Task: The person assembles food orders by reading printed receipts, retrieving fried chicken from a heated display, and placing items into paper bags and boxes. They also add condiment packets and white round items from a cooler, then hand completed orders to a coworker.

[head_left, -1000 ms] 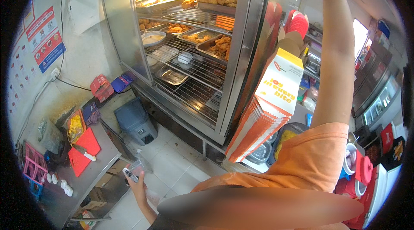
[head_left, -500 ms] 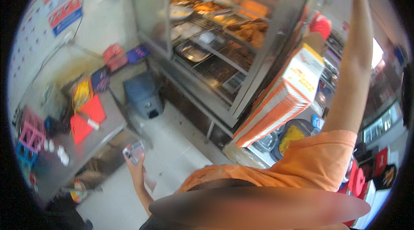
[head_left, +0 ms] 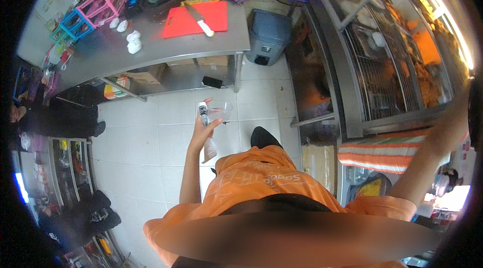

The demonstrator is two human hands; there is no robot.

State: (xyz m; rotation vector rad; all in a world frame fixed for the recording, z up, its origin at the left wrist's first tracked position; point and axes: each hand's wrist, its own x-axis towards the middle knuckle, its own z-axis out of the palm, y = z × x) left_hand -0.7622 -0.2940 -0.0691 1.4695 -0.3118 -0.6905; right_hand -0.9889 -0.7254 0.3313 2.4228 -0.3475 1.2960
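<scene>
Left hand grips a clear cup and upright tube, cup rightward; right hand's grip cannot be told.

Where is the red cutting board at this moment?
In the head view, the red cutting board lies on the steel table at upper left, with a knife on it, left of the grey bin.

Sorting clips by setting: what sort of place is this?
Probably a fast-food kitchen: a glass warming cabinet holds fried food on racks, and a steel prep table carries a red cutting board with a knife.
</scene>
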